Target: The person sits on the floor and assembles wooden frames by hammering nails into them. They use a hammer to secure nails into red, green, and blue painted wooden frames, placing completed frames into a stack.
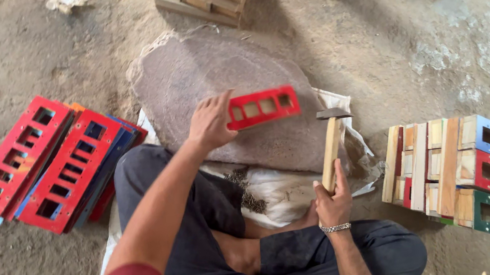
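Panel and hammer, held above a stone slab.

The left hand (210, 123) clasps a red slotted panel (263, 106) over the slab (203, 81); the right hand (332, 198) grips the hammer (331, 140) upright by its wooden handle; small dark bits nearby, possibly nails (250, 194).

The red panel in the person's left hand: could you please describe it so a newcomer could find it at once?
Start at the grey stone slab before the seated person. Over it, the left hand holds the red panel, a short strip with four square holes. Unlike the stacked panels lying left, it is held up, alone.
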The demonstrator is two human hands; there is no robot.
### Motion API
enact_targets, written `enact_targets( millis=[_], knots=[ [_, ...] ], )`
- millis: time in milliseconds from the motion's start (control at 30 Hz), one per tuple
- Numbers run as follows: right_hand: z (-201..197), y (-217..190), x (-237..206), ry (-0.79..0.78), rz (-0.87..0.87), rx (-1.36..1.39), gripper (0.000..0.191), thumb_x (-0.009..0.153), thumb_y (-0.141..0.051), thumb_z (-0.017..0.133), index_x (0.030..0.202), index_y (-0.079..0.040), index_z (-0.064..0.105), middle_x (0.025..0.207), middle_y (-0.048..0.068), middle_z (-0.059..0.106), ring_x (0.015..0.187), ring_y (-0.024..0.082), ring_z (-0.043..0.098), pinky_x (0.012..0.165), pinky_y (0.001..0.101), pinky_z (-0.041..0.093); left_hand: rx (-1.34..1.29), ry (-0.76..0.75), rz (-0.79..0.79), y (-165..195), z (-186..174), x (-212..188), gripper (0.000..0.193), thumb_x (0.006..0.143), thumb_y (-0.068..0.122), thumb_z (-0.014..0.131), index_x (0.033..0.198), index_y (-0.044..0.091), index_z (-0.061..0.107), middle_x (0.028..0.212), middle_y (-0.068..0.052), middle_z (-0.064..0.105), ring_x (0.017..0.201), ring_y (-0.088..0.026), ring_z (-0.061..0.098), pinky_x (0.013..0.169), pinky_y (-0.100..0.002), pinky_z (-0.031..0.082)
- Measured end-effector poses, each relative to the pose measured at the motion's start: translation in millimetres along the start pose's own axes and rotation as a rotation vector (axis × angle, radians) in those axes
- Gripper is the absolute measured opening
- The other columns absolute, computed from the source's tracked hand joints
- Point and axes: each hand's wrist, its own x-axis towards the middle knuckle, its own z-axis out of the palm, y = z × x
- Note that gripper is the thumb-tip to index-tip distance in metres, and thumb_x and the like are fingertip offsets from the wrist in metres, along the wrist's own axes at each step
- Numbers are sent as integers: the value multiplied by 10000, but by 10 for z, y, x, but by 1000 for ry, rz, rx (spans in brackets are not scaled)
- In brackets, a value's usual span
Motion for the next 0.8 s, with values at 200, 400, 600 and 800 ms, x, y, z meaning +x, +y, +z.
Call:
enact_targets(
  millis=[200, 400, 600, 800],
  knots=[
    [59, -118, 32, -20, 199, -7, 806, 866, -7, 692, 1592, -194, 393, 718, 39, 604, 467, 98, 483, 386, 274, 427, -91, 46, -273, 523, 316, -558, 1159, 715, 528, 899, 1463, -66, 243, 1290, -216, 501, 1198, -359, 503, 1028, -447, 409],
    [55, -192, 36, -110, 375, 153, 810, 882, -28, 671, 1602, -222, 355, 676, 18, 577, 471, 92, 489, 381, 276, 417, -150, -21, 28, 584, 498, -786, 793, 860, 35, 600, 1607, 52, 334, 1427, -164, 530, 1337, -346, 526, 1132, -416, 449],
    [25, -190, 31, -106, 380, 165, 824, 885, -14, 682, 1611, -216, 349, 649, 19, 571, 475, 90, 490, 390, 276, 421, 531, -99, 479, 311, 333, 401, 873, 810, 171, 625, 1596, 102, 251, 1676, -144, 199, 1522, -312, 212, 1191, -529, 241],
    [21, -80, 18, -110, 318, 101, 814, 876, -28, 698, 1600, -208, 372, 670, 32, 608, 461, 91, 485, 373, 293, 421, 844, -372, 597, 345, 216, 823, 504, 963, 269, 653, 1427, 140, 504, 1509, -60, 481, 1481, -255, 375, 1258, -503, 261]
  ],
)
